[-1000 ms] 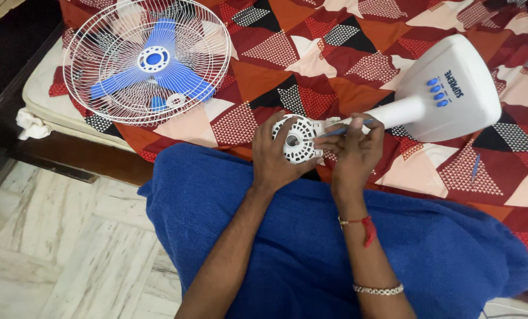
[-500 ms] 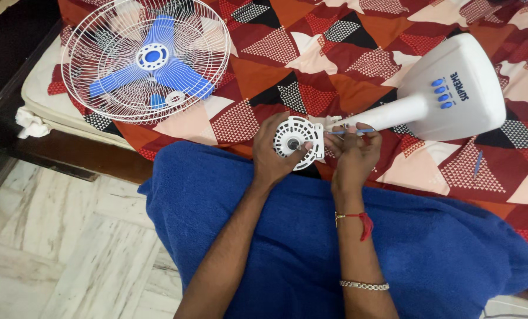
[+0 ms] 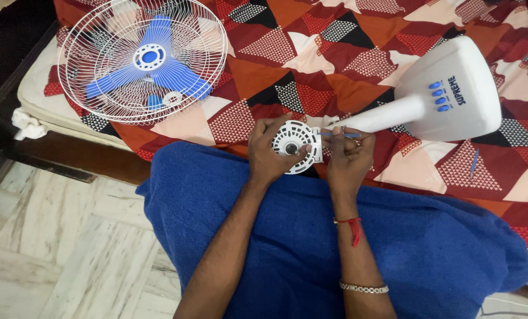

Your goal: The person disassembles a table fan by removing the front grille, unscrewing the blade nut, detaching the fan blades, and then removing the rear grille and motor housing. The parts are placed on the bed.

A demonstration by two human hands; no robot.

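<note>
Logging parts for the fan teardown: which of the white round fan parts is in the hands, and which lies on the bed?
The small vented motor housing, on the stand's neck, is held by the left hand. The large wire guard with blue blades lies untouched on the bedspread.

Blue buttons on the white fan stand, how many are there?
4, in a short row on the white fan base lying on the patterned bedspread, right of the hands. None seem hidden.

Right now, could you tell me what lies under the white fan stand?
The fan stand lies on a patterned bedsheet in red, orange and white triangles. Its neck end is covered by both hands, and whatever is beneath the base cannot be seen.
</note>
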